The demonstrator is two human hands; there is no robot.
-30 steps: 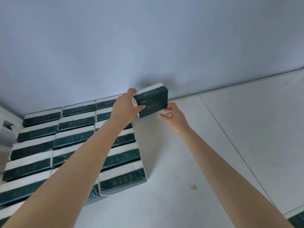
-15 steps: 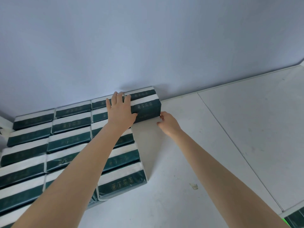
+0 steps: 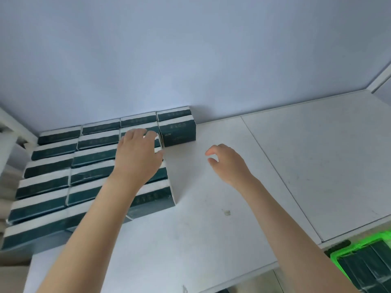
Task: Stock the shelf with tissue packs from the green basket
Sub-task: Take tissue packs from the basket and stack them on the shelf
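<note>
Covering much of the third column of dark green and white tissue packs [image 3: 50,166], the left hand [image 3: 138,157] and its forearm hide several of them, so that column cannot be counted. Whether its flat, relaxed fingers touch the packs is also unclear. Four columns stand on the white shelf board [image 3: 211,229] against the pale blue wall [image 3: 190,49]. The rightmost holds two packs, and its front pack [image 3: 178,134] is held by neither hand. The right hand [image 3: 229,163] hovers over bare shelf, fingers loosely curled, holding nothing. One bright green plastic basket [image 3: 338,253], cut off at the lower right corner, holds more dark packs, too blurred to count.
</note>
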